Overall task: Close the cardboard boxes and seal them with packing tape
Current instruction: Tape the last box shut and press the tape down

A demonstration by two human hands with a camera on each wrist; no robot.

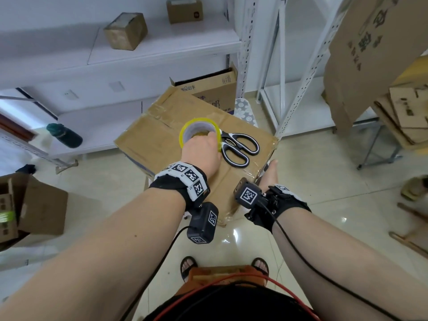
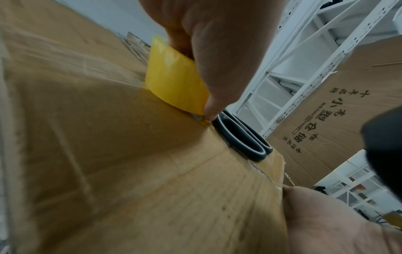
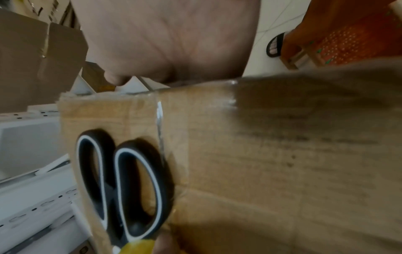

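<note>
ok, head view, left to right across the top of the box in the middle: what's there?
Tape roll gripped by the left hand → scissors lying flat on the box → right hand at the box's right edge.

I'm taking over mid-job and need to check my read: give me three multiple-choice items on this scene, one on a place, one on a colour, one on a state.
1. Where do the scissors lie?
A. on the floor
B. on the closed box, beside the tape roll
C. on a shelf

2. What colour is the tape roll?
A. yellow
B. red
C. blue

3. What is the left hand doing?
A. hanging idle
B. holding the scissors
C. gripping the tape roll

Answers: B, the scissors rest on the box top right of the roll; A, the roll shows yellow; C, its fingers curl round the roll.
</note>
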